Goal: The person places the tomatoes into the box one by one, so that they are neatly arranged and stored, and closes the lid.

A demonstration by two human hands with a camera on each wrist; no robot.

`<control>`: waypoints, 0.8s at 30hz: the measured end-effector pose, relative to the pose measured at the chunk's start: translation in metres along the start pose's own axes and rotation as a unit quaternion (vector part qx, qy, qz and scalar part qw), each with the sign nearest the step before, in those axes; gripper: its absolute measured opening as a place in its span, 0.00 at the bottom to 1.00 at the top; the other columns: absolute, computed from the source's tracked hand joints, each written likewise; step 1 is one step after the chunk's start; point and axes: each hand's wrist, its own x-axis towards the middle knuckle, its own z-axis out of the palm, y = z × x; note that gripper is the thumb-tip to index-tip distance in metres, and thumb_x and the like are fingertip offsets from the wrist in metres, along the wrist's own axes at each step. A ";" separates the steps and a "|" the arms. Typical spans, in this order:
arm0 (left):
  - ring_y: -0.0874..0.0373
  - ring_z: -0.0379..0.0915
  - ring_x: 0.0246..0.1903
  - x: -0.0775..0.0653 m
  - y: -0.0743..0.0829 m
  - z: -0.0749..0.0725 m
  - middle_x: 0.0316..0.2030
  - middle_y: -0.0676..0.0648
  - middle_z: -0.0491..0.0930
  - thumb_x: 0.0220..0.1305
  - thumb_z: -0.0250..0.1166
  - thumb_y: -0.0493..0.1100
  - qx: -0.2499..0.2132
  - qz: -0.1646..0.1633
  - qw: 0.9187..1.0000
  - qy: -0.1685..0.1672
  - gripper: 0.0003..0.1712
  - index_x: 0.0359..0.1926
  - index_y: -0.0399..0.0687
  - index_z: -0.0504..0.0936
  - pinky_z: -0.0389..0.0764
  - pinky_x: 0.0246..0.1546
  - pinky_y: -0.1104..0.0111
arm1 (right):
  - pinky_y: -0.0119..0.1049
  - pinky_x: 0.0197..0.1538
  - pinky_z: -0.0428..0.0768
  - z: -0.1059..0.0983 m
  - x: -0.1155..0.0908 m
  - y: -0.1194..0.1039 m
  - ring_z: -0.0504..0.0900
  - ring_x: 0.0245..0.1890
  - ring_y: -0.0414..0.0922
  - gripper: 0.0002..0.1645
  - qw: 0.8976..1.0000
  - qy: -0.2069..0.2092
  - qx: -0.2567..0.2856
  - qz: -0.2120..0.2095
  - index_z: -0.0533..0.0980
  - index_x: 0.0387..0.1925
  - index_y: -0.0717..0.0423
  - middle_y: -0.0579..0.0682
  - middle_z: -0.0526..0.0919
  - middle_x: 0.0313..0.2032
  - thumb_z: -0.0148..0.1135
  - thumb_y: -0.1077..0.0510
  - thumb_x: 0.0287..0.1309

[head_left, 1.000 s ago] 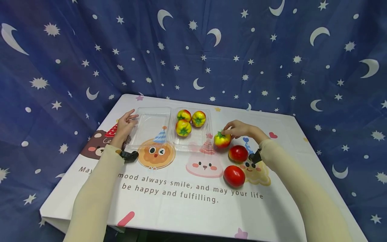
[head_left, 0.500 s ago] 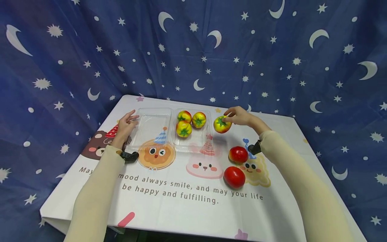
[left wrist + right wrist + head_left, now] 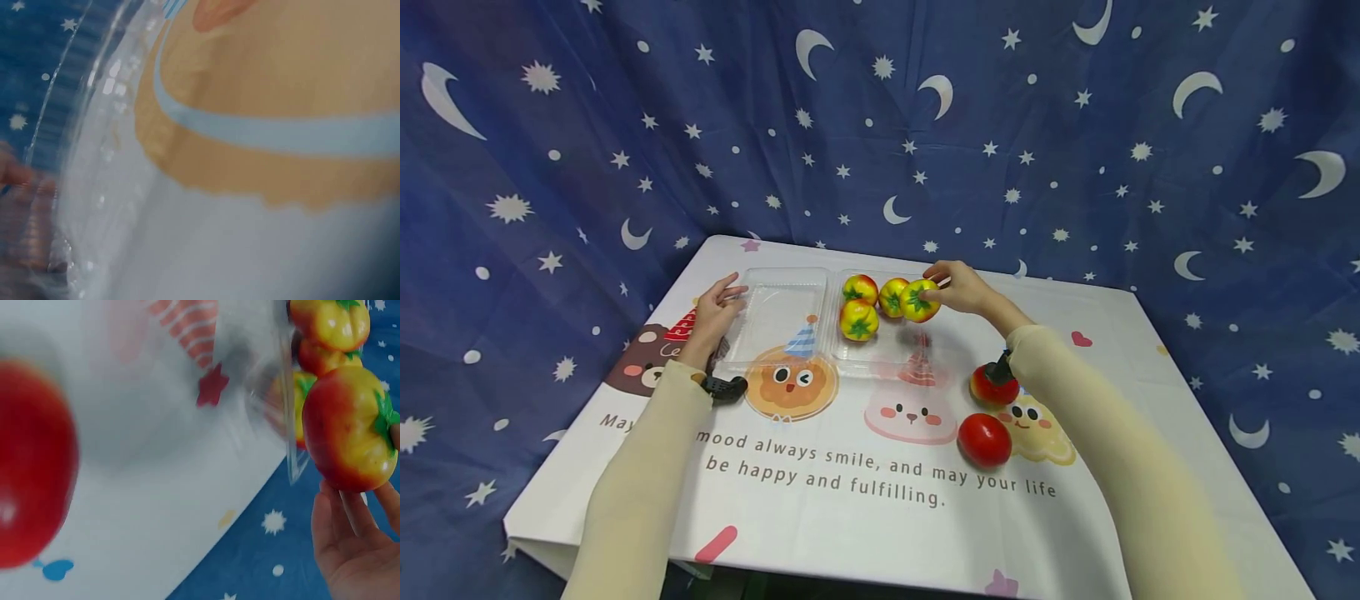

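A red-and-yellow persimmon [image 3: 919,302] with a green leafy top is pinched in my right hand [image 3: 964,288], over the right edge of a clear plastic clamshell box [image 3: 891,354]. In the right wrist view, fingers and thumb hold this persimmon [image 3: 347,428] beside the box wall. Three similar persimmons [image 3: 859,321] lie together inside the box. My left hand [image 3: 717,315] rests at the left edge of the box's opened lid [image 3: 775,321], fingers fairly straight. In the left wrist view, those fingers [image 3: 31,225] show blurred through clear plastic.
Two red fruits lie on the printed white tablecloth [image 3: 850,542]: a front one [image 3: 985,440] and another [image 3: 992,387] partly hidden by the right wrist strap. A blue star-patterned curtain [image 3: 880,125] hangs behind the table's far edge.
My right hand has lifted the persimmon off the tablecloth, carried it away from me, then left to the box's right edge. The left hand has stayed at the lid.
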 end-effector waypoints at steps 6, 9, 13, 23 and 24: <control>0.65 0.71 0.41 0.000 0.000 -0.001 0.62 0.34 0.74 0.66 0.56 0.31 -0.011 0.003 1.000 0.000 0.35 0.74 0.44 0.62 0.73 0.38 0.82 | 0.45 0.55 0.79 0.021 0.015 -0.008 0.79 0.52 0.58 0.27 0.999 -0.009 -0.031 -0.043 0.73 0.57 0.70 0.65 0.78 0.56 0.65 0.61 0.59; 0.64 0.72 0.40 -0.001 0.005 -0.001 0.62 0.32 0.73 0.66 0.56 0.29 -0.027 0.001 1.000 -0.006 0.35 0.74 0.42 0.62 0.73 0.37 0.82 | 0.44 0.56 0.79 0.030 0.020 -0.010 0.79 0.52 0.56 0.26 0.996 -0.018 -0.067 -0.052 0.75 0.56 0.70 0.64 0.79 0.55 0.67 0.62 0.57; 0.59 0.73 0.40 -0.008 0.021 -0.001 0.61 0.27 0.71 0.64 0.55 0.26 -0.056 -0.001 0.998 -0.015 0.36 0.73 0.37 0.62 0.74 0.35 0.80 | 0.43 0.55 0.78 0.041 0.025 -0.012 0.78 0.50 0.53 0.26 0.993 -0.031 -0.103 -0.047 0.77 0.54 0.68 0.61 0.80 0.53 0.69 0.64 0.53; 0.48 0.72 0.48 -0.023 0.040 -0.004 0.62 0.28 0.70 0.65 0.55 0.27 -0.029 -0.008 0.999 -0.020 0.35 0.73 0.37 0.61 0.73 0.38 0.80 | 0.43 0.58 0.76 0.057 0.031 -0.011 0.74 0.51 0.53 0.25 0.989 -0.043 -0.134 -0.053 0.79 0.52 0.65 0.59 0.80 0.49 0.73 0.65 0.50; 0.48 0.72 0.48 -0.022 0.040 -0.004 0.62 0.28 0.70 0.65 0.55 0.27 -0.030 -0.007 0.999 -0.019 0.35 0.73 0.37 0.61 0.73 0.39 0.80 | 0.43 0.58 0.76 0.057 0.031 -0.011 0.74 0.51 0.53 0.26 0.988 -0.039 -0.138 -0.058 0.79 0.52 0.65 0.59 0.81 0.49 0.73 0.65 0.50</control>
